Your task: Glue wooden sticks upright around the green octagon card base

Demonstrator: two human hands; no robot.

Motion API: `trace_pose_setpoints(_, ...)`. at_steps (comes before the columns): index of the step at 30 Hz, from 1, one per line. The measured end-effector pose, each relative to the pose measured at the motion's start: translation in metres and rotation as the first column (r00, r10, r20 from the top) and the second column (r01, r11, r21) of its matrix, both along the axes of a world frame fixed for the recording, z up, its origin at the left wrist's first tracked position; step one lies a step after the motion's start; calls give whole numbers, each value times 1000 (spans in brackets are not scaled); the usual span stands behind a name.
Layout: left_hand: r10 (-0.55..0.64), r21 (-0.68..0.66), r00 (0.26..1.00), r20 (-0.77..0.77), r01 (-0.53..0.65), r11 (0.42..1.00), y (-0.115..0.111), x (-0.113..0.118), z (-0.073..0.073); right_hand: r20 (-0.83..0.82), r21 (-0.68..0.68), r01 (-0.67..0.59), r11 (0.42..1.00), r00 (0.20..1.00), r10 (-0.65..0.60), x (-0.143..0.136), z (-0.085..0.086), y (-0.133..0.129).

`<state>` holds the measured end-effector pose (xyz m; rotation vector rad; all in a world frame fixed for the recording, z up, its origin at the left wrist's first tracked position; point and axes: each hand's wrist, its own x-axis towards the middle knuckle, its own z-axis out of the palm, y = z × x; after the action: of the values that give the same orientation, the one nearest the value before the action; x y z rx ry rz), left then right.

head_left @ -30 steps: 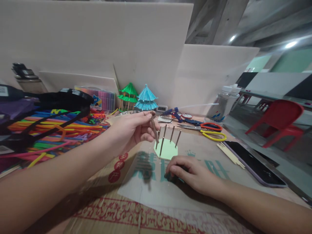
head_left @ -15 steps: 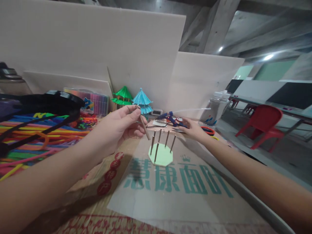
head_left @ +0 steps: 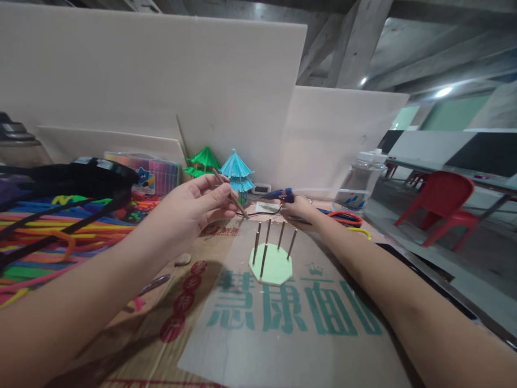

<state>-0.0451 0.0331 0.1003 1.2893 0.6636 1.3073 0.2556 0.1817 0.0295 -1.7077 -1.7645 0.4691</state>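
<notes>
My left hand (head_left: 210, 200) pinches a thin brown stick (head_left: 239, 205) between thumb and fingers, its lower end slanting right. Below and right of it lies a pale green octagonal base (head_left: 271, 272), with several upright brown sticks (head_left: 264, 261) standing around its edge. Beyond the base, my right hand (head_left: 301, 209) is wrapped round the handle of a blue glue gun (head_left: 278, 195), whose nozzle points left. The handle is mostly hidden by the fingers.
Green (head_left: 205, 157) and blue (head_left: 235, 167) paper pavilions stand at the back by a white board (head_left: 242, 86). Markers (head_left: 161, 175) and colourful pipe cleaners (head_left: 48, 237) lie left. A clear bottle (head_left: 355, 183) and orange-handled scissors (head_left: 345, 217) are right. Printed plastic sheeting (head_left: 242, 350) covers the cardboard.
My right hand has moved left and closed round the glue gun. In my left hand the stick has tilted, its upper end now showing above the fingers.
</notes>
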Motion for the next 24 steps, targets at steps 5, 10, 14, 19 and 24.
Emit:
trace_pose_setpoints(5,56,-15,998,-9,-57,998,3,0,0,-127,45,-36,998,991,42,2,13,-22)
trace_pose_setpoints(10,97,-117,995,28,-93,989,3,3,1,-231,194,-186,963,945,229,-7,40,-73)
trace_pose_setpoints(14,137,-230,988,72,-118,966,4,5,-1,-242,392,-345,853,856,458,-18,55,-112)
trace_pose_setpoints(19,149,-283,981,126,-108,953,2,8,-2,-274,361,-414,836,809,519,-23,58,-130)
trace_pose_setpoints(24,151,-318,978,141,-100,943,-1,11,1,-154,407,-573,711,724,672,-18,54,-135)
